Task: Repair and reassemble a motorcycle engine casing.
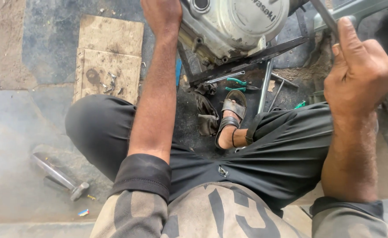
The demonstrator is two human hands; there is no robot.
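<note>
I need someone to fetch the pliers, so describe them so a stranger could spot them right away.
Start at the silver engine case and drop to the dark ground under it. The pliers lie just beyond the sandalled foot, beside a long wrench; they alone have green handles.

The left hand (162, 15) rests against the pale engine casing (233, 24). The right hand (359, 72) grips a thin metal rod (324, 15). Below, green-handled pliers (238, 84) and a spanner (224, 78) lie on the floor (8, 128) near a sandalled foot (230, 119).
</note>
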